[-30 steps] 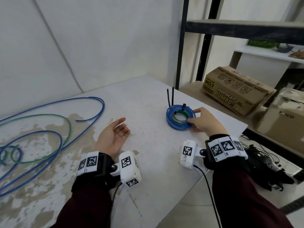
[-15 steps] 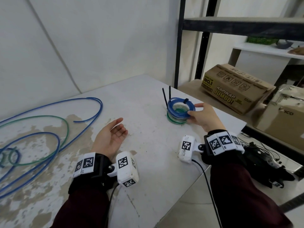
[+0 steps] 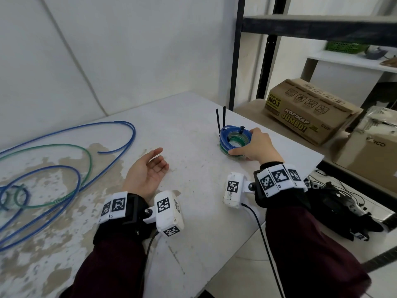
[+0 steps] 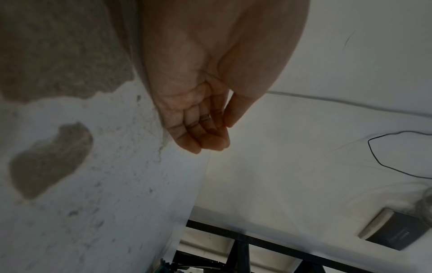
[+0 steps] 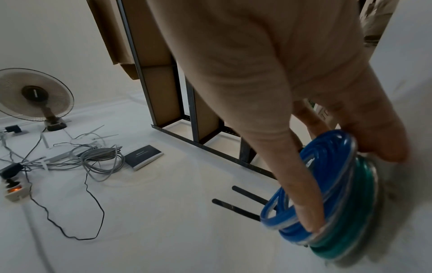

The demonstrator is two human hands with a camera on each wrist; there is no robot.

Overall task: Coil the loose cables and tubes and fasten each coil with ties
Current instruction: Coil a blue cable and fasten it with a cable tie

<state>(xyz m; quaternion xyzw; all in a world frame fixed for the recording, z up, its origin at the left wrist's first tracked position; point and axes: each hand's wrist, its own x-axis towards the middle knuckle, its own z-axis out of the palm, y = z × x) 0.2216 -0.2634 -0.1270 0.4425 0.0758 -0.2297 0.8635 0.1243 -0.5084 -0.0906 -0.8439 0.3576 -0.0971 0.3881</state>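
Observation:
A blue tube coil lies on top of a green coil near the table's right edge. Black tie tails stick up from the blue one. My right hand grips the blue coil from the right side, thumb and fingers curled round its rim, with the green coil under it. My left hand lies palm up on the table, fingers relaxed and holding nothing. Loose blue tube and green tube sprawl over the left of the table.
The white table has worn patches at the left and an edge close to my right arm. A black metal shelf rack with cardboard boxes stands just right of the table. Cables and a fan lie on the floor.
My right hand lifted the blue coil off the table and has lowered it onto the green coil. The left hand has stayed palm up.

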